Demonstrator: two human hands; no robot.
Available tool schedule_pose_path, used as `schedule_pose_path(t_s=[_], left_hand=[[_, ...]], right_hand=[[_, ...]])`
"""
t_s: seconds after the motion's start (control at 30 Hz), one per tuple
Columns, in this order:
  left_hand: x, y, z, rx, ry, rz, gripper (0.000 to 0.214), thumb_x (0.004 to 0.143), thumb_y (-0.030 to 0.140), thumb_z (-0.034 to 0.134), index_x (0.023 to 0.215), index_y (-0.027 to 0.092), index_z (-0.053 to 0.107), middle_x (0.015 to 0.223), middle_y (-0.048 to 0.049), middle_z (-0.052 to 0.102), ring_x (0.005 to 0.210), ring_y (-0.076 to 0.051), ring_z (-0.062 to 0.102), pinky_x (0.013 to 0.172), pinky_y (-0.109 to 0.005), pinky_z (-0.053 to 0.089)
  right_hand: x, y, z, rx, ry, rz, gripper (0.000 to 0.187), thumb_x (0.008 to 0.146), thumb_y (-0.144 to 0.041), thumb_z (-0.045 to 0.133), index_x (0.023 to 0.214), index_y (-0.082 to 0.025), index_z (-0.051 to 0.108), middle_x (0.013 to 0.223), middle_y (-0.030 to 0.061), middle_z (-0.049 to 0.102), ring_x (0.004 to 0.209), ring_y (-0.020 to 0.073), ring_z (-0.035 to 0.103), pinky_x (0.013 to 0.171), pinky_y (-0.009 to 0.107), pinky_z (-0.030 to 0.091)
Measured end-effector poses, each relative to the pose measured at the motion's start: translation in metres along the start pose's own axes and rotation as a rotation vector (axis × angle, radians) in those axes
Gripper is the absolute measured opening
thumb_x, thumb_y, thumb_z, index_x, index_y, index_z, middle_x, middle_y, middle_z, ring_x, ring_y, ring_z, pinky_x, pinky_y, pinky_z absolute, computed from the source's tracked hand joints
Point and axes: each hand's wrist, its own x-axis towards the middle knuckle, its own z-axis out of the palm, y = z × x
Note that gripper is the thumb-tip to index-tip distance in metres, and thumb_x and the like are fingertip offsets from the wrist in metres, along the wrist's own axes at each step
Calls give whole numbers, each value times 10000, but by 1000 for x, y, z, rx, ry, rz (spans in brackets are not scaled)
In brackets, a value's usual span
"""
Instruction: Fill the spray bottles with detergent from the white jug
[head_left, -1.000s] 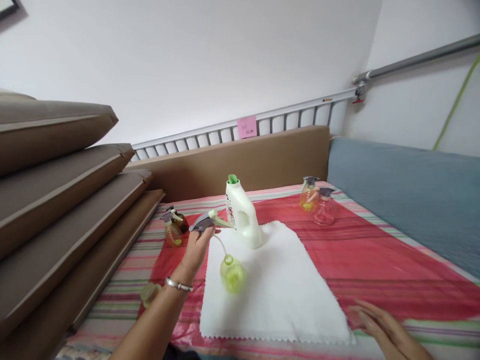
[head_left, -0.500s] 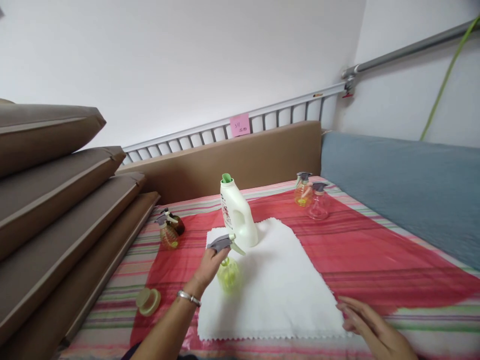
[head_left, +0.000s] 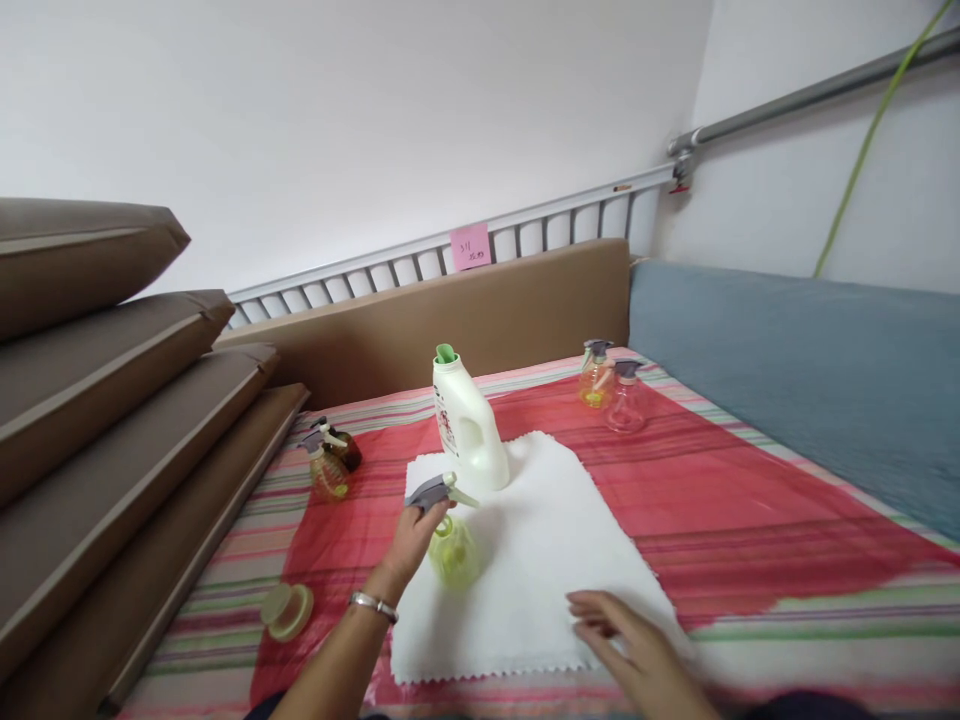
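Note:
My left hand (head_left: 417, 535) is closed around the neck of a yellow-green spray bottle (head_left: 454, 555) with a grey and white trigger head. The bottle is over the white cloth (head_left: 547, 590); whether its base touches the cloth I cannot tell. Just behind it a white detergent jug (head_left: 476, 430) stands upright on the cloth, a green spout at its open mouth. My right hand (head_left: 619, 635) is above the cloth's right front part, fingers extended, with nothing in it. Left of my forearm lies a round cream-coloured cap (head_left: 287, 610).
An amber spray bottle (head_left: 328, 470) and a dark brown bottle (head_left: 343, 448) stand at the left. A yellow spray bottle (head_left: 595, 378) and a clear pinkish one (head_left: 625, 402) stand at the right rear. Stacked brown cushions (head_left: 112, 400) rise on the left; a blue padded side (head_left: 787, 370) borders the right.
My right hand has moved left, from beyond the cloth's right edge to over it. The left hand keeps its hold on the spray bottle. The whole view has shifted slightly.

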Motion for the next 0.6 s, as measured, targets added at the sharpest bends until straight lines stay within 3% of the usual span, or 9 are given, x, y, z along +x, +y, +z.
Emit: schedule_pose_path(t_s=[0.07, 0.17, 0.3, 0.43, 0.6], left_hand=[[0, -2, 0, -3, 10, -2, 263, 754, 366, 576, 838, 160, 717, 909, -80, 702, 909, -261, 588, 834, -349, 427], [0, -2, 1, -18, 13, 0, 261, 753, 362, 584, 849, 161, 719, 892, -79, 709, 903, -260, 599, 820, -343, 437], [1, -2, 3, -51, 39, -10, 263, 743, 350, 600, 880, 157, 715, 896, -67, 712, 895, -254, 610, 805, -331, 447], [2, -5, 1, -90, 89, -27, 235, 726, 343, 610, 815, 149, 708, 848, -52, 708, 871, -246, 607, 795, -324, 447], [5, -16, -1, -162, 90, -43, 250, 734, 328, 588, 866, 144, 696, 871, -61, 705, 869, -242, 613, 795, -334, 452]], right_hand=[[15, -23, 32, -31, -53, -50, 390, 756, -285, 568, 1133, -184, 572, 1117, 103, 637, 1029, 246, 588, 890, 360, 483], [45, -47, 78, -41, -45, -58, 779, 600, -201, 714, 1315, -145, 410, 1294, 146, 512, 1206, 285, 450, 1022, 415, 368], [85, -63, 123, -25, -8, -71, 1001, 493, -180, 804, 1364, -164, 309, 1332, 158, 455, 1225, 316, 414, 1035, 435, 337], [103, -65, 142, 5, 31, -92, 996, 495, -158, 806, 1350, -154, 294, 1279, 167, 480, 1175, 320, 446, 1004, 445, 351], [103, -62, 141, 48, 22, -159, 890, 520, -141, 761, 1302, -164, 337, 1224, 129, 503, 1141, 292, 459, 991, 414, 357]])
